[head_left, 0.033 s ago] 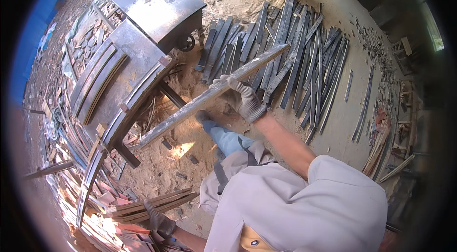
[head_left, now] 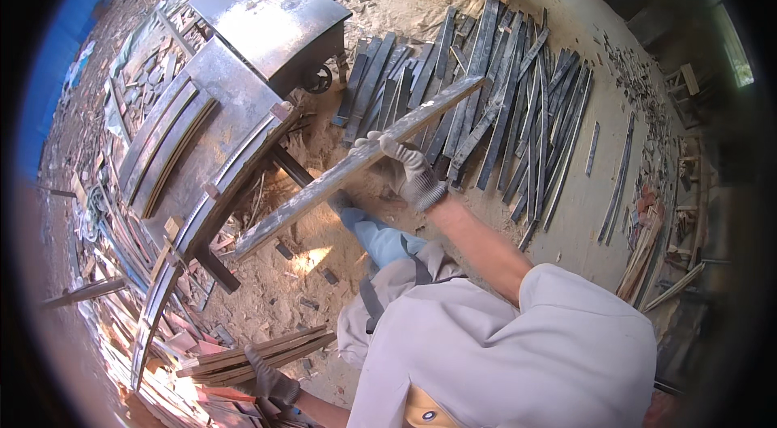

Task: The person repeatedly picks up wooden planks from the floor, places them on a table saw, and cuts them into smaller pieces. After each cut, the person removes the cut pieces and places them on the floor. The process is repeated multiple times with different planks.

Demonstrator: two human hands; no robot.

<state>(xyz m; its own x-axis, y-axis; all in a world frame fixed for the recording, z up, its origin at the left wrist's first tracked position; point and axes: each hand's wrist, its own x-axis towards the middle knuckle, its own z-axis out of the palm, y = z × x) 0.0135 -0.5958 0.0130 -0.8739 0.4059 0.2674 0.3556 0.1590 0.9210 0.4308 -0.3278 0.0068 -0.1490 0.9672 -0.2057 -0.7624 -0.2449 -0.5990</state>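
Observation:
My right hand point(head_left: 407, 171), in a grey-white knit glove, is closed around a long wooden strip point(head_left: 324, 185) near its middle. The strip is greyish and scuffed, and slants from the saw table's near edge at lower left to above the dark strips at upper right. At lower left my gloved left hand point(head_left: 273, 384) grips a bundle of brown wooden strips point(head_left: 295, 345). Its thumb lies across the strips; the other fingers are mostly hidden. The metal saw table point(head_left: 231, 104) stands left of my right hand, with several curved strips point(head_left: 162, 154) lying on it.
Many dark strips point(head_left: 494, 116) lie on the ground ahead and to the right. A handwheel point(head_left: 317, 78) sits under the table's right side. Offcuts point(head_left: 174, 331) are heaped at lower left. Sawdust and small dark blocks point(head_left: 329, 275) cover the floor by my feet.
The long strip and my right hand have shifted slightly left. My left hand and the bundle sit slightly lower. Both holds look unchanged.

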